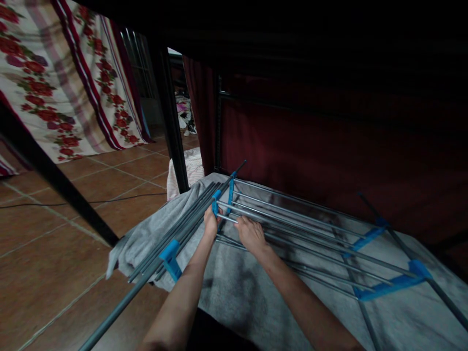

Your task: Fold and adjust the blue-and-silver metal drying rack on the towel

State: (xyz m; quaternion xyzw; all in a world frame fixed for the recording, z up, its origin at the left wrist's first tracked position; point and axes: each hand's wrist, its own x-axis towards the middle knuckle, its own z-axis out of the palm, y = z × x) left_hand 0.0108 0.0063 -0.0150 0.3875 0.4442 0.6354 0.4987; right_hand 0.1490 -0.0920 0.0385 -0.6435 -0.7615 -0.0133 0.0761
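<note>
A partly assembled rack of grey metal rods (292, 214) with blue plastic connectors lies on a grey blanket. My left hand (211, 222) is closed around a blue connector (215, 202) at the rack's left end. Just to its right, my right hand (251, 231) has its fingers wrapped over a metal rod (227, 218) whose end meets that connector. Another blue connector (231, 192) stands just behind. Nearer me, a blue connector (170, 258) sits on a long grey pole (120, 307). Blue connectors (393, 285) also join the rods at the right end.
Several loose grey tubes (183, 224) lie on the left of the grey blanket (237, 292). Black frame posts (171, 122) rise at the left, beside a tiled floor (73, 219) with a dark cable (109, 201). A dark red curtain (310, 146) hangs behind.
</note>
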